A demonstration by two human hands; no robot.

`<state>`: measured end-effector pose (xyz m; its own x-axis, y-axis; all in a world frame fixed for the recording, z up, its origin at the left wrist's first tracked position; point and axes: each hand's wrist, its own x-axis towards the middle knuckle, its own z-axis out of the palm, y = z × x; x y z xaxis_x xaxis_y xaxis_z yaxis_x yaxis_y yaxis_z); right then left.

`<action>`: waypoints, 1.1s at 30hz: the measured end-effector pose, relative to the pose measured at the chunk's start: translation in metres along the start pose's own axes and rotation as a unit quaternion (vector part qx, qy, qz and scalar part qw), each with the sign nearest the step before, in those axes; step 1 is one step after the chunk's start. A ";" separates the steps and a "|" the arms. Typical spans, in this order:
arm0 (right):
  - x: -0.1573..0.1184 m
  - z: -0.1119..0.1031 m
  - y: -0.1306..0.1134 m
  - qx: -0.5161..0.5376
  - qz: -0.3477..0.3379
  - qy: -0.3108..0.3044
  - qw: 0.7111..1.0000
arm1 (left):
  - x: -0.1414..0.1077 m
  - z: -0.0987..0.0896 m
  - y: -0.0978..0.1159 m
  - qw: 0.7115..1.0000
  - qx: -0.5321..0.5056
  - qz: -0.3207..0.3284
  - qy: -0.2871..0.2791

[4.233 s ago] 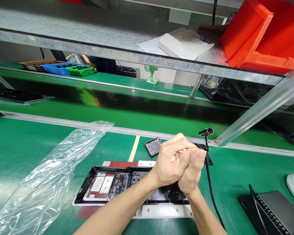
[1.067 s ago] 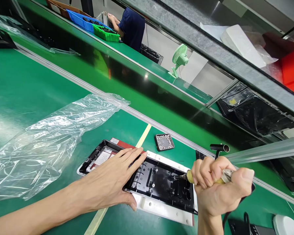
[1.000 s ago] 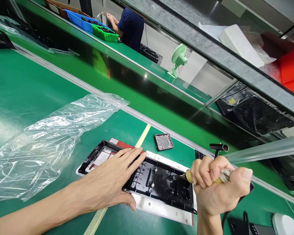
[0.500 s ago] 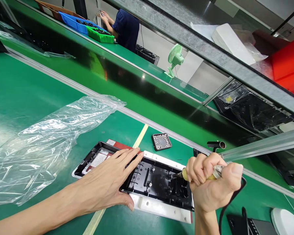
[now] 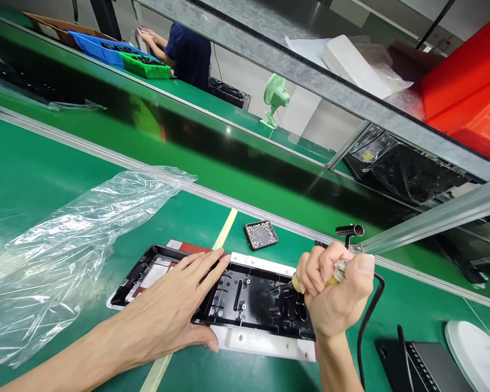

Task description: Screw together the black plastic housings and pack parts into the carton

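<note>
A long black plastic housing (image 5: 261, 302) lies open side up in a white fixture (image 5: 265, 344). My left hand (image 5: 171, 296) is spread flat across the housing's left part, thumb at the near edge, fingers apart. Wrapped in a fist, my right hand (image 5: 337, 288) holds a yellow-handled screwdriver (image 5: 295, 283). Its tip points down-left into the right half of the housing; the exact contact point is too small to tell. Beyond the fixture sits a small black tray (image 5: 261, 234) of tiny silvery screws. A black cable (image 5: 369, 316) hangs behind my right wrist.
Clear plastic film (image 5: 81, 218) covers the left of the green table. A metal tube holder (image 5: 349, 231) stands behind my right hand. At lower right are a black object (image 5: 433, 367) and a white round item (image 5: 473, 354). Across the bench, a person (image 5: 190, 54) works beside bins (image 5: 145, 68).
The whole view has shifted, so the housing, tray and both hands appear slightly further left. My right hand still grips the screwdriver over the housing, and my left hand still rests on it.
</note>
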<state>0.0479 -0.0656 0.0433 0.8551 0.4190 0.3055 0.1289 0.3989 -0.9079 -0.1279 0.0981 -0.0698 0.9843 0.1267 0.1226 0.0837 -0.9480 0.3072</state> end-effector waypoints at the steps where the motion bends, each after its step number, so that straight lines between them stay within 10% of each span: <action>1: 0.000 0.000 0.000 0.002 0.000 0.000 1.000 | 0.000 0.000 0.000 1.000 0.001 0.002 0.002; 33: 0.000 -0.002 0.000 0.010 0.001 -0.009 1.000 | 0.000 -0.002 0.001 1.000 -0.012 0.010 0.020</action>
<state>0.0495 -0.0672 0.0425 0.8463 0.4336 0.3096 0.1180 0.4141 -0.9026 -0.1284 0.0978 -0.0681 0.9787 0.1196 0.1667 0.0594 -0.9429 0.3276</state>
